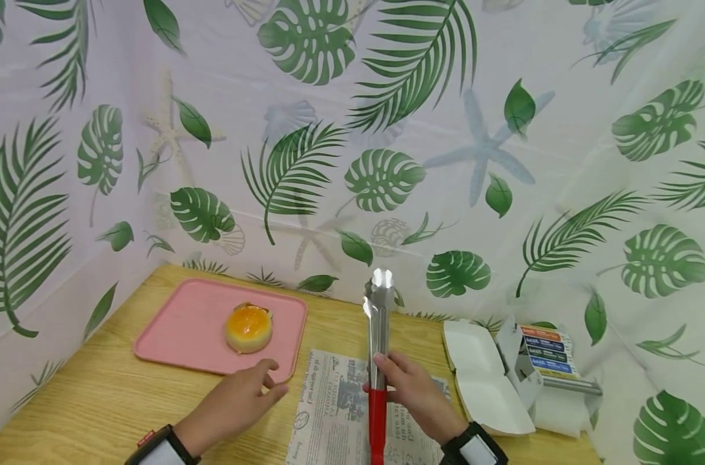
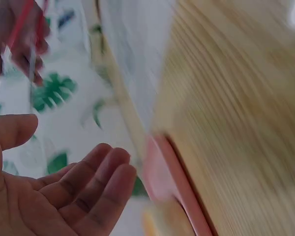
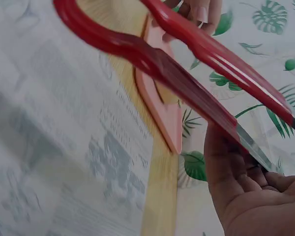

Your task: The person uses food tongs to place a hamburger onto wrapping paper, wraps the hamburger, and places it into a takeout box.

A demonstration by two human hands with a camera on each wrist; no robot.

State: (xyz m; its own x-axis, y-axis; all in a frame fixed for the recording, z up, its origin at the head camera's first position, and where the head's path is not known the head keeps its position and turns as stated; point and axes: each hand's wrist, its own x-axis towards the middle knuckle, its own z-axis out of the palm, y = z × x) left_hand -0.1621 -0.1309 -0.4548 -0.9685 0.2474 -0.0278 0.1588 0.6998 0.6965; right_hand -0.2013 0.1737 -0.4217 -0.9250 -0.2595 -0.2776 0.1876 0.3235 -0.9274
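My right hand (image 1: 418, 392) grips a pair of metal tongs (image 1: 378, 342) with red handles, held upright over the paper. In the right wrist view, its fingers curl round one arm of the tongs (image 3: 196, 98), just past the red part. The left hand (image 1: 236, 399) holds nothing and hovers by the near right corner of a pink tray (image 1: 178, 316). Loosely bent fingers of that hand (image 2: 83, 191) show in the left wrist view. A round bun (image 1: 249, 328) with a glossy orange top and some filling at its back edge sits on the tray's right half.
A sheet of newsprint-patterned paper (image 1: 329, 407) lies on the wooden table (image 1: 97, 400) below the tongs. To its right stands an opened white takeaway box (image 1: 492, 394), beside a holder with several coloured boxes (image 1: 547, 352). Leaf-printed sheeting (image 1: 329, 194) hangs behind the table.
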